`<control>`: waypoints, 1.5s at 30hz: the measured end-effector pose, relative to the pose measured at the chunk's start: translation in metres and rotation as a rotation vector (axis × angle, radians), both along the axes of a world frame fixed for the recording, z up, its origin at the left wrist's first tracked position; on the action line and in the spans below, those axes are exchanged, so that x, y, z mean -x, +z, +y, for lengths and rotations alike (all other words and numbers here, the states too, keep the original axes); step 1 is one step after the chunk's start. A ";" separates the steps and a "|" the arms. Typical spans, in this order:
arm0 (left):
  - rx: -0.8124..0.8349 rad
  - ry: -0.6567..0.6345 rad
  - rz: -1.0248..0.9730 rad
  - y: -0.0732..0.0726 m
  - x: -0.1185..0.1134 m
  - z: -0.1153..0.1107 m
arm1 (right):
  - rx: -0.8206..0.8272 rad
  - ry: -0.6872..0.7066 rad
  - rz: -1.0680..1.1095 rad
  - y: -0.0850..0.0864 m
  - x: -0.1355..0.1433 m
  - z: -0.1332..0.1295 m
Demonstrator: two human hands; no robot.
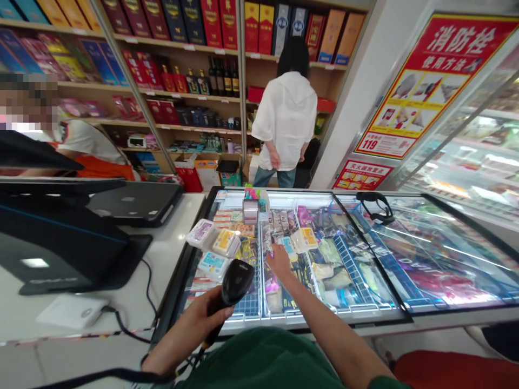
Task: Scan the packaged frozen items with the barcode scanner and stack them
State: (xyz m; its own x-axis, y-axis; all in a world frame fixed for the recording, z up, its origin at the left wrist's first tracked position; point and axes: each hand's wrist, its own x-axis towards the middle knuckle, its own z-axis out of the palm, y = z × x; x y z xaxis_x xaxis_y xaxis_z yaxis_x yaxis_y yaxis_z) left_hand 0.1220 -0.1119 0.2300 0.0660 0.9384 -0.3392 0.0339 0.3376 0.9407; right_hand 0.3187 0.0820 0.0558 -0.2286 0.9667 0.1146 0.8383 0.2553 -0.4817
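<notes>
My left hand [206, 316] is wrapped round the handle of a black barcode scanner [238, 281], held over the freezer's glass top. Close to a blue-labelled pack [287, 246], my right hand [279, 262] rests at the glass; whether its fingers grip anything is hard to make out. A yellow-labelled pack [305, 239] lies just right of that one. Left of the hands are a purple-labelled pack [201, 232], another yellow-labelled pack [225, 242] and a second blue-labelled pack [213, 263], grouped on the glass.
A black checkout terminal [52, 237] and a white box [73, 312] stand on the left counter [170, 254]. A small container with colourful items [263, 201] sits at the freezer's back edge. One person [287, 119] stands beyond; another [89, 143] is at left.
</notes>
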 end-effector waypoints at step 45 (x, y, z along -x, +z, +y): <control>0.110 0.155 0.111 -0.007 0.017 -0.010 | -0.124 0.376 -0.054 0.040 0.037 0.002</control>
